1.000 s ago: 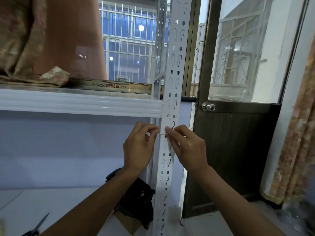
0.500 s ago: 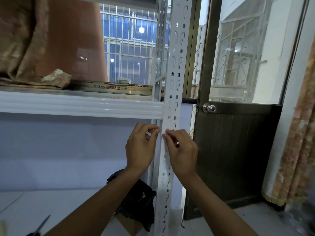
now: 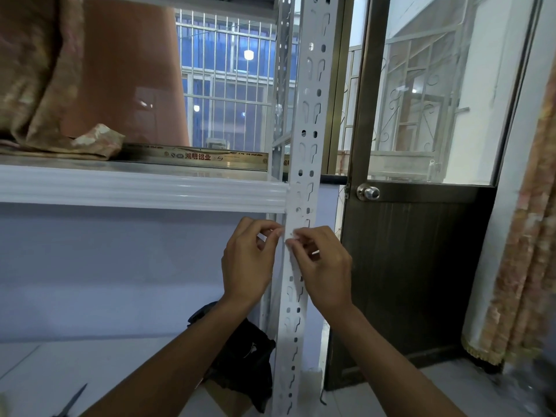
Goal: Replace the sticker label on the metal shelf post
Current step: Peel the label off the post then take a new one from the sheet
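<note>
The white sticker label (image 3: 292, 234) lay against the perforated metal shelf post (image 3: 307, 130), just below the shelf rail (image 3: 141, 191). The left hand (image 3: 248, 263) pinched its left edge; the right hand (image 3: 323, 266) pinched its right side. Uneven pressing could likely leave it crooked or wrinkled over the slots.

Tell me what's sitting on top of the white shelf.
On the white shelf lie bunched patterned fabric, a large reddish-brown object and a long printed strip. The fabric hides whatever lies behind it.
</note>
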